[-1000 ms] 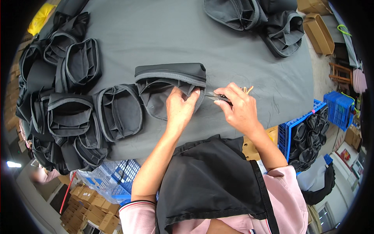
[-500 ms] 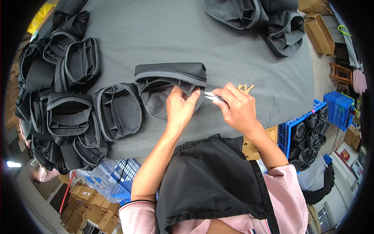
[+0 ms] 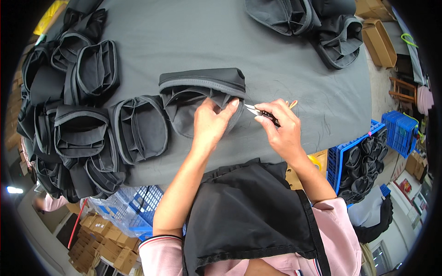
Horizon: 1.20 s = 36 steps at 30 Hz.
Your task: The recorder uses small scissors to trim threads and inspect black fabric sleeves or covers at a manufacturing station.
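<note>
A black zippered pouch (image 3: 202, 78) lies unzipped on the grey cloth-covered table, its inner pockets toward me. My left hand (image 3: 212, 120) grips the pouch's right edge, thumb on the rim and fingers inside the opening. Just right of that edge, my right hand (image 3: 282, 124) holds a pair of thread snips (image 3: 267, 116) with a dark handle. The pale blades point left at the pouch's rim, slightly apart from each other and clear of the fabric. Yellow-orange cord ends (image 3: 293, 104) show behind my right knuckles.
Several similar open pouches (image 3: 82, 133) are heaped along the left, with more pouches (image 3: 338, 41) at the far right. Loose dark threads (image 3: 317, 99) lie on the table (image 3: 193, 37). Beside the right edge stands a blue crate (image 3: 335, 161) of pouches; cartons (image 3: 110, 239) are stacked lower left.
The snips have tilted in my right hand, so more of the dark handle shows. My left hand still grips the pouch, its thumb slightly higher on the edge.
</note>
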Available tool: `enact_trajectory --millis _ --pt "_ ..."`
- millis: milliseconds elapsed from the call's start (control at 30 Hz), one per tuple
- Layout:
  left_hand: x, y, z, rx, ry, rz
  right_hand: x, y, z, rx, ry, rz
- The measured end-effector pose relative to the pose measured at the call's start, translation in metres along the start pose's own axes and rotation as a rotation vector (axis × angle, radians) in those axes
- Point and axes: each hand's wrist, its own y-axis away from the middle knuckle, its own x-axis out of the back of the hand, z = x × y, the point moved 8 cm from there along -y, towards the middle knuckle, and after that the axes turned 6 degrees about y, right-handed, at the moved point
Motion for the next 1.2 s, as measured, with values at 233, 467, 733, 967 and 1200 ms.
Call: enact_trajectory --millis 233,467,733,967,1200 --pt "0.001 -0.005 0.009 0.174 -0.101 -0.112 0.001 0.008 -0.005 0.008 -0.081 -0.011" --pt "-0.002 -0.011 0.004 0.161 -0.103 -0.121 -0.016 0.015 -0.008 0.016 -0.046 -0.146" --pt "-0.001 -0.011 0.013 0.184 -0.141 -0.121 -0.018 0.015 -0.027 0.259 0.18 -0.073" --pt "0.001 0.008 0.037 0.23 -0.092 -0.46 -0.025 -0.001 -0.011 0.051 -0.229 -0.047" --pt "0.014 0.08 0.07 -0.683 -0.72 0.143 -0.046 -0.006 -0.014 0.034 -0.321 0.04"
